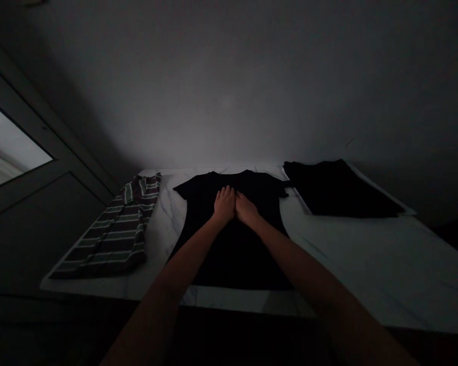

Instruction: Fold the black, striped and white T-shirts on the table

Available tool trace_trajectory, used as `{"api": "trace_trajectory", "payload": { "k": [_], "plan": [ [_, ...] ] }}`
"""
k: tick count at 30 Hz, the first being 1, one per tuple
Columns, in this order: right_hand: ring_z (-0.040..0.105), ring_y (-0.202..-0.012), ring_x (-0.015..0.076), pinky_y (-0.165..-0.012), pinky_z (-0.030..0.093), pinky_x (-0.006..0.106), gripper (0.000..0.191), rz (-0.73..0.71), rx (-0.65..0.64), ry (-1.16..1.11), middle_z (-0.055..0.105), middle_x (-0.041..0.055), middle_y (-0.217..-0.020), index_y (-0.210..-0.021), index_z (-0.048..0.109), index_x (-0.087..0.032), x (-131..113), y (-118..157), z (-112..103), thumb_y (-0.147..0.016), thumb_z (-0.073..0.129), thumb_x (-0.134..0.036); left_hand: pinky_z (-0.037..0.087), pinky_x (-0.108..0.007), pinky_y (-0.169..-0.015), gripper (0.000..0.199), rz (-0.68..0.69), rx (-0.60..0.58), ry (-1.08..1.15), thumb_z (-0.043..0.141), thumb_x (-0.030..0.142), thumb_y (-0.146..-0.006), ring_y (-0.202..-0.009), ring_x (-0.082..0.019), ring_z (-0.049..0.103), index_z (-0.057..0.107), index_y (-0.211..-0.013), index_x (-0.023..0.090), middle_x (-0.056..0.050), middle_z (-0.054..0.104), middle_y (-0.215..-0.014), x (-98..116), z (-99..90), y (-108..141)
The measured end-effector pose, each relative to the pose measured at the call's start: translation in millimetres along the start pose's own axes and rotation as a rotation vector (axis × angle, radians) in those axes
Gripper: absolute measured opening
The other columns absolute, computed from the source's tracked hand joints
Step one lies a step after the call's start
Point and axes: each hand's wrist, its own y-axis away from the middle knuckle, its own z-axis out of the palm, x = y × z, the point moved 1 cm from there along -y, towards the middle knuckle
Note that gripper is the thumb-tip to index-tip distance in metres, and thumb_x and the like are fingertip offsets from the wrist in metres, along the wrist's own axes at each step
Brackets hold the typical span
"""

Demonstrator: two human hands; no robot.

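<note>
A black short-sleeved T-shirt (236,259) lies spread out flat on the marble-patterned table, its neck and sleeves toward the wall. On its upper chest rests my left hand (225,204), flat with the fingers stretched forward. Right against it, my right hand (246,207) also lies on the cloth, angled inward, its fingertips close to the left hand. Neither hand is seen gripping the fabric. In the dim light, creases in the black cloth are hard to make out.
A striped garment (114,229), folded, lies at the table's left end. At the right back, folded black cloth (339,188) sits on a white sheet. The white marbled table (385,269) backs onto a grey wall (229,91). A door with a glass pane (11,137) stands left.
</note>
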Motion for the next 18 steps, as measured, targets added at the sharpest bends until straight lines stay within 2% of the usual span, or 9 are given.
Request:
{"api": "trace_trajectory", "payload": {
  "k": [2, 4, 6, 8, 10, 11, 13, 15, 18],
  "plan": [
    [0.031, -0.145, 0.0318, -0.115, 0.028, 0.050, 0.052, 0.151, 0.025, 0.015, 0.032, 0.0195, -0.158, -0.150, 0.038, -0.010, 4.0, -20.3, 17.2, -0.102, 0.034, -0.030, 0.025, -0.046, -0.119, 0.053, -0.150, 0.006, 0.011, 0.036, 0.024, -0.099, -0.146, -0.030, 0.031, 0.041, -0.149, 0.009, -0.017, 0.036, -0.157, -13.9, 19.8, -13.1],
    [0.023, -0.148, 0.0322, -0.118, 0.019, 0.054, 0.057, 0.195, 0.044, 0.037, 0.026, 0.0167, -0.161, -0.152, 0.035, -0.014, 28.2, -23.2, 30.7, -0.103, 0.034, -0.043, 0.025, -0.049, -0.119, 0.055, -0.226, 0.019, 0.010, 0.035, 0.036, -0.101, -0.147, -0.032, 0.030, 0.040, -0.151, 0.013, -0.015, 0.034, -0.158, -44.4, 35.2, -10.6],
    [0.022, -0.149, 0.0322, -0.119, 0.015, 0.053, 0.061, 0.231, 0.070, 0.055, 0.026, 0.0169, -0.162, -0.153, 0.035, -0.015, 58.1, -18.6, 36.8, -0.102, 0.035, -0.048, 0.024, -0.049, -0.119, 0.057, -0.250, 0.042, -0.014, 0.035, 0.042, -0.101, -0.147, -0.032, 0.030, 0.039, -0.151, 0.016, -0.014, 0.033, -0.159, -76.3, 42.9, -2.1],
    [0.023, -0.148, 0.0353, -0.119, 0.015, 0.052, 0.066, 0.354, 0.125, 0.077, 0.027, 0.0243, -0.159, -0.151, 0.037, -0.004, 79.8, -17.1, 35.3, -0.101, 0.035, -0.048, 0.023, -0.051, -0.119, 0.058, -0.300, 0.077, -0.054, 0.035, 0.043, -0.101, -0.146, -0.033, 0.031, 0.042, -0.150, 0.013, -0.018, 0.036, -0.157, -96.5, 43.1, 3.8],
    [0.024, -0.147, 0.0384, -0.118, 0.016, 0.052, 0.068, 0.418, 0.183, 0.105, 0.029, 0.0309, -0.155, -0.147, 0.039, 0.005, 85.3, -23.5, 31.1, -0.102, 0.033, -0.046, 0.021, -0.053, -0.119, 0.058, -0.341, 0.125, -0.079, 0.035, 0.042, -0.101, -0.146, -0.035, 0.030, 0.044, -0.147, 0.009, -0.021, 0.037, -0.155, -101.0, 40.3, 2.5],
    [0.023, -0.147, 0.0385, -0.118, 0.017, 0.052, 0.067, 0.388, 0.195, 0.117, 0.030, 0.0312, -0.155, -0.146, 0.040, 0.005, 82.5, -29.2, 30.0, -0.102, 0.032, -0.045, 0.020, -0.053, -0.119, 0.058, -0.337, 0.151, -0.078, 0.035, 0.042, -0.101, -0.147, -0.035, 0.028, 0.044, -0.147, 0.008, -0.021, 0.035, -0.156, -99.1, 39.3, -0.6],
    [0.022, -0.148, 0.0353, -0.118, 0.018, 0.051, 0.063, 0.244, 0.157, 0.127, 0.029, 0.0260, -0.158, -0.148, 0.041, -0.001, 73.0, -41.1, 32.1, -0.102, 0.030, -0.043, 0.020, -0.049, -0.120, 0.057, -0.290, 0.170, -0.048, 0.036, 0.040, -0.100, -0.148, -0.032, 0.026, 0.042, -0.149, 0.010, -0.017, 0.032, -0.159, -93.6, 40.1, -8.0],
    [0.022, -0.149, 0.0310, -0.118, 0.019, 0.051, 0.060, 0.139, 0.090, 0.128, 0.027, 0.0195, -0.160, -0.151, 0.038, -0.009, 68.6, -49.1, 39.0, -0.102, 0.030, -0.044, 0.024, -0.048, -0.119, 0.056, -0.265, 0.139, -0.008, 0.035, 0.040, -0.100, -0.148, -0.030, 0.029, 0.041, -0.150, 0.015, -0.013, 0.032, -0.159, -93.2, 43.8, -12.2],
    [0.028, -0.147, 0.0310, -0.115, 0.023, 0.055, 0.061, 0.186, 0.096, 0.132, 0.030, 0.0187, -0.159, -0.152, 0.037, -0.013, 82.1, -52.8, 48.3, -0.101, 0.029, -0.047, 0.030, -0.048, -0.115, 0.055, -0.333, 0.117, 0.005, 0.038, 0.041, -0.099, -0.144, -0.031, 0.034, 0.046, -0.147, 0.016, -0.014, 0.040, -0.155, -106.0, 45.7, -8.7]
  ]
}}
